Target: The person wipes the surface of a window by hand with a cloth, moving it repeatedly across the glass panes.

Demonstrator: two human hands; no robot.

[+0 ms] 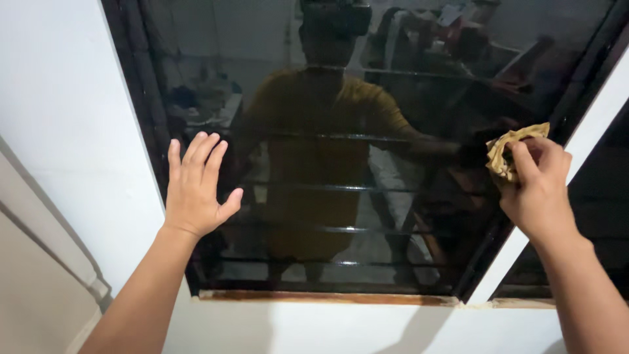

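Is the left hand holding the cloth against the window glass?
No, the left hand is spread flat and bare at the glass's left edge, while the right hand grips the crumpled yellowish cloth at the dark window pane.

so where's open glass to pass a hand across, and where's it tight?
Free: the middle of the dark pane, between the flat left hand and the right hand, down to the sill. Tight: the right edge, where the right hand's grip presses a crumpled yellowish cloth against the frame; the left edge under the left palm.

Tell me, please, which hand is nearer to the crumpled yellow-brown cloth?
Right. The right hand grips the crumpled yellow-brown cloth against the dark glass; the left hand rests flat, far across the pane.
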